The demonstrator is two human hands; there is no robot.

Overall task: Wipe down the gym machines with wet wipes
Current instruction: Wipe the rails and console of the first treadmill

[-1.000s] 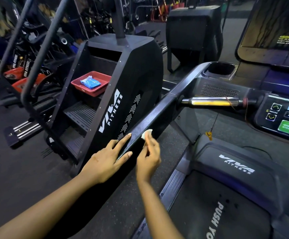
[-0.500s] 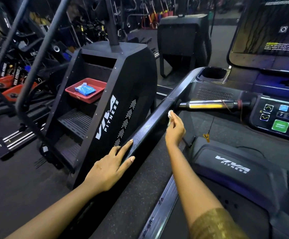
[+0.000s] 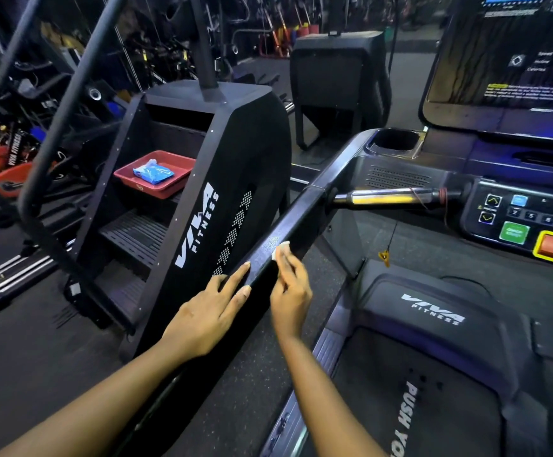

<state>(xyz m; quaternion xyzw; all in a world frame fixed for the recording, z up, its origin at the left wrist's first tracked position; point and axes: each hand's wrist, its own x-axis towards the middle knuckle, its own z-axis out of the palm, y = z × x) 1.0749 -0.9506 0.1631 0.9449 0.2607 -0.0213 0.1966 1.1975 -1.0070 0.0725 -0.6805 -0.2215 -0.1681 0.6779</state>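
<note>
The treadmill's black left handrail (image 3: 296, 222) slopes from the console down toward me. My right hand (image 3: 290, 291) pinches a small white wet wipe (image 3: 280, 249) and presses it against the rail's inner side about halfway along. My left hand (image 3: 207, 313) lies flat on the rail's top just below, fingers straight and pointing up the rail. A damp, speckled patch shows on the rail just above the wipe.
A black Viva Fitness stair climber (image 3: 202, 209) stands close on the left, with a red tray (image 3: 156, 176) holding a blue wipes packet (image 3: 152, 172) on a step. The treadmill console (image 3: 519, 222), silver grip bar (image 3: 387, 196) and cup holder (image 3: 395, 141) lie right.
My right hand slid the wipe up the rail toward the console, then back down to mid-rail next to my left hand. My left hand stayed flat on the rail.
</note>
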